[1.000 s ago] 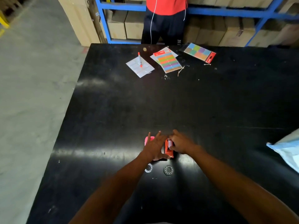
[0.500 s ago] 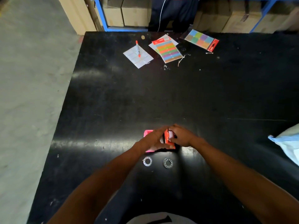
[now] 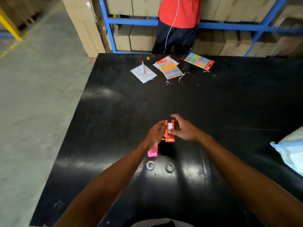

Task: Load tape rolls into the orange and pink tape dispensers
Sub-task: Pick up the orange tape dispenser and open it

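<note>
The orange tape dispenser (image 3: 169,136) is lifted off the black table (image 3: 229,104), held between both hands. My left hand (image 3: 155,133) grips its left side and my right hand (image 3: 182,128) grips its right side, fingers over the top. A white tape roll (image 3: 170,126) shows in the dispenser's opening. The pink tape dispenser (image 3: 153,151) stands on the table just below my left wrist, partly hidden. Two small ring-shaped tape rolls lie nearer to me, one on the left (image 3: 150,165) and one on the right (image 3: 169,167).
At the table's far edge lie a white label sheet (image 3: 143,73) with an orange marker (image 3: 143,67), and two packs of coloured sticky notes (image 3: 170,69) (image 3: 199,61). A person in a red top (image 3: 179,12) stands beyond, before blue shelving. A pale bag (image 3: 290,151) sits at right.
Both hands have raised the orange dispenser off the table and away from me. The pink dispenser, formerly under my left hand, now stands uncovered.
</note>
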